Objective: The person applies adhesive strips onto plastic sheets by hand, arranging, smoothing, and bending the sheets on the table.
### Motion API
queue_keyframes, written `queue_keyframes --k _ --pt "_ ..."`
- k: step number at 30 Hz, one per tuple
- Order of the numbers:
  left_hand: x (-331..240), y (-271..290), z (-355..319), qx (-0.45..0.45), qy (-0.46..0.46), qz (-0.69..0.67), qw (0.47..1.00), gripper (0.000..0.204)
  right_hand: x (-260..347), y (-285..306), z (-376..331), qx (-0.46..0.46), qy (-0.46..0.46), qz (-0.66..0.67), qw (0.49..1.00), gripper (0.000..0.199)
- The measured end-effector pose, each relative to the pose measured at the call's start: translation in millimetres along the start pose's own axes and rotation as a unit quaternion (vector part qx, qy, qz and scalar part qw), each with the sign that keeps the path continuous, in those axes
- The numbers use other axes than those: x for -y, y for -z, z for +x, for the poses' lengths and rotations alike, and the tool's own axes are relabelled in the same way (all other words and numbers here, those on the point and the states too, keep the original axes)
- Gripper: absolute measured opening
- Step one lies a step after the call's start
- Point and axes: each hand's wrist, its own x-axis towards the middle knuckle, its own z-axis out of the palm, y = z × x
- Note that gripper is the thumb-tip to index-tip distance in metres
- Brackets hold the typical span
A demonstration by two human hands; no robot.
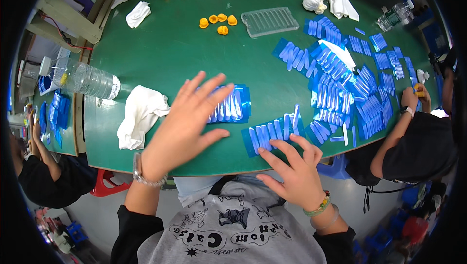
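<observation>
My left hand (pixel 187 120) hovers flat with fingers spread over a blue sheet (pixel 232 103) holding a row of pale strips; it grips nothing. My right hand (pixel 294 167) rests its fingertips on the near edge of a second blue sheet (pixel 270 135) of strips at the front of the green table (pixel 170 55). One loose strip (pixel 295 115) lies tilted across that second sheet. A watch sits on my left wrist, a bead bracelet on my right.
A heap of blue strip sheets (pixel 340 84) covers the right side. A white cloth (pixel 141 115) and a lying plastic bottle (pixel 85 79) are at the left. Yellow caps (pixel 219 21) and a clear tray (pixel 270 21) lie farther back. Other persons sit at the left (pixel 44 167) and right (pixel 413 142).
</observation>
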Motion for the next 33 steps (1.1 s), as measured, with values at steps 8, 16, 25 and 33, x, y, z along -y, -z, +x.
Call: queue_keyframes --k 8,16,25,33 --pt "-45 -54 -46 0.040 -0.103 0.119 0.987 0.054 -16 -3 -25 -0.200 -0.074 0.050 0.976 0.031" --pt "-43 -59 -50 0.007 -0.101 0.105 0.989 0.037 12 -44 -52 -0.168 -0.241 0.447 0.845 0.054" --pt "-34 -59 -59 0.015 -0.128 0.101 0.987 0.023 19 -34 -40 -0.174 -0.349 0.617 0.683 0.056" --pt "-53 -80 -54 -0.020 -0.116 0.151 0.982 0.039 -4 -25 -36 -0.167 -0.196 0.159 0.953 0.035"
